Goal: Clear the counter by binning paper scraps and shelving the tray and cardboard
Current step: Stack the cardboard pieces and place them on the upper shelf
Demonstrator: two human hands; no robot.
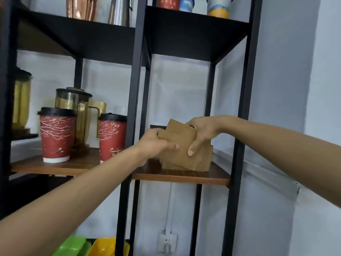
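Now both my hands clamp the cardboard (186, 150): left hand (156, 145) on its left edge, right hand (201, 133) on top. It stands upright, bottom edge touching the shelf (180, 177), long axis across; I'd judge letting go comes next.

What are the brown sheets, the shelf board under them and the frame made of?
Sheets: likely thin cardboard or kraft paper; matte brown, flat, standing on edge in both hands.
Shelf board: wood or wood-look laminate; reddish-brown grain, slight sheen, can't tell which.
Frame: probably painted metal; thin square black uprights, matte.
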